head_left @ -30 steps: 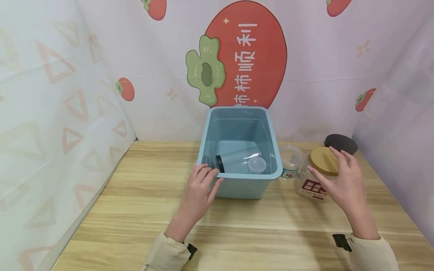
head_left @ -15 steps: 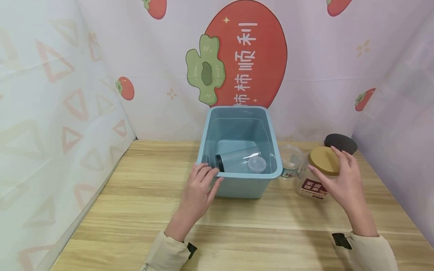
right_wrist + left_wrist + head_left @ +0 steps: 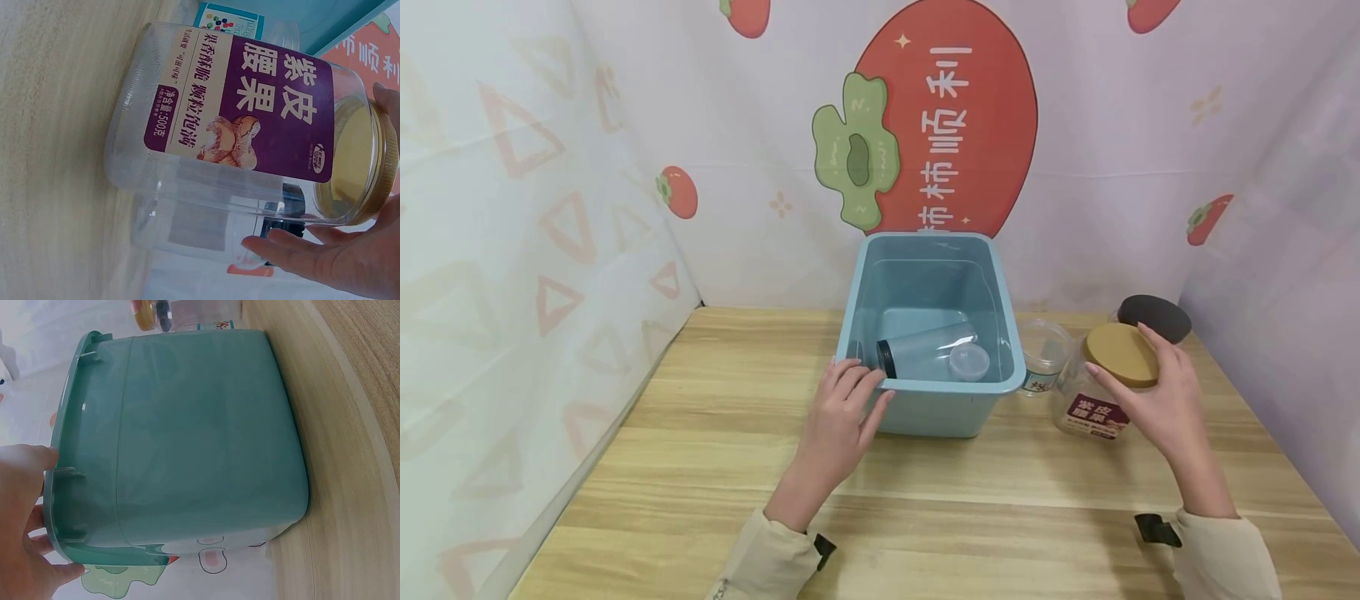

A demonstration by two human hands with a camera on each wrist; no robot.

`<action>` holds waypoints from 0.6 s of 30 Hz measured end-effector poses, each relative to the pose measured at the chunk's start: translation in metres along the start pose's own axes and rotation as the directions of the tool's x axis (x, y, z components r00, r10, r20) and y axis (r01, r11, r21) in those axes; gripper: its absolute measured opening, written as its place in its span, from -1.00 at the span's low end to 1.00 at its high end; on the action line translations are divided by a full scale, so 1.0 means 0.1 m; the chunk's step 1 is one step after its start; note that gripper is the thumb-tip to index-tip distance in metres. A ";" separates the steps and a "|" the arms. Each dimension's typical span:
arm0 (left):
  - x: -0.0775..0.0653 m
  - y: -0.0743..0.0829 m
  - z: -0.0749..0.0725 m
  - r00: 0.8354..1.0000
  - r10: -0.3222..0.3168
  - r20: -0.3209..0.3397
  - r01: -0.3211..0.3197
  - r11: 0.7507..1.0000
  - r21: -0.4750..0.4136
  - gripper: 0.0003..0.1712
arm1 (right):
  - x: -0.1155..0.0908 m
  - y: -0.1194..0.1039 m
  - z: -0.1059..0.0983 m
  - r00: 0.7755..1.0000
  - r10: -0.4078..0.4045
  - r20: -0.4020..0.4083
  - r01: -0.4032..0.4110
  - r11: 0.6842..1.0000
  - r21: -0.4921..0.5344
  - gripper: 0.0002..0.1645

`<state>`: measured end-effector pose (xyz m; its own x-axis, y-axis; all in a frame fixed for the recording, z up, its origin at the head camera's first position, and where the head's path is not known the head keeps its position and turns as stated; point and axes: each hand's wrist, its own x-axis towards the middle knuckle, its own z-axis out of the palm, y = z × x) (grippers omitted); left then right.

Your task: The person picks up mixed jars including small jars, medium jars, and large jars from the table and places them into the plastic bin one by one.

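Observation:
A light-blue plastic bin [image 3: 936,413] stands near the middle of the table. My left hand [image 3: 838,421] holds its front-left rim, fingers hooked over the edge and thumb on the outside. Inside lie a clear cylindrical container with a black lid [image 3: 886,359], on its side, and a small clear round container [image 3: 969,362]. To the right, my right hand [image 3: 1172,408] grips the top of a clear plastic jar [image 3: 187,169] around its gold lid [image 3: 1122,355]. That jar has a purple label [image 3: 281,94] with cashews pictured. It is upright, its base apparently on the table.
Between bin and jar sits a short clear container with a teal label [image 3: 1039,381]. A jar with a black lid [image 3: 1156,318] stands behind the gold-lidded one. Printed cloth [image 3: 760,233] hangs around the back and sides of the wooden table [image 3: 700,467].
My right thumb and fingers have closed in around the gold lid from a looser spread. The left hand and the bin have stayed in place.

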<state>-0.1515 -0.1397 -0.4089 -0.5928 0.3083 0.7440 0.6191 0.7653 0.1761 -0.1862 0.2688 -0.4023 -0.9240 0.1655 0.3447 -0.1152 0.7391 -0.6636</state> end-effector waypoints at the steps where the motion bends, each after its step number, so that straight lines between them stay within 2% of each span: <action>1: 0.00 0.00 0.01 1.000 0.001 -0.003 -0.001 1.000 -0.006 -0.73 | 0.00 0.01 0.00 1.000 -0.007 -0.001 0.007 1.000 0.008 0.12; 5: 0.00 -0.02 0.02 1.000 0.010 -0.017 -0.010 1.000 -0.018 -0.74 | 0.02 0.04 0.01 1.000 -0.022 0.002 0.022 0.999 0.039 0.11; 12: 0.00 -0.03 0.02 1.000 0.019 -0.024 -0.020 1.000 -0.016 -0.76 | 0.02 0.04 0.00 1.000 0.007 0.020 -0.009 0.997 0.081 0.08; 18: 0.00 -0.02 0.01 1.000 0.008 -0.014 -0.008 1.000 -0.020 -0.74 | 0.01 0.04 -0.02 0.999 0.011 0.031 -0.013 0.998 0.065 0.03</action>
<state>-0.1529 -0.1405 -0.4097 -0.5809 0.3064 0.7541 0.6341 0.7512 0.1832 -0.1868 0.2731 -0.4028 -0.9361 0.1532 0.3166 -0.1267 0.6929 -0.7098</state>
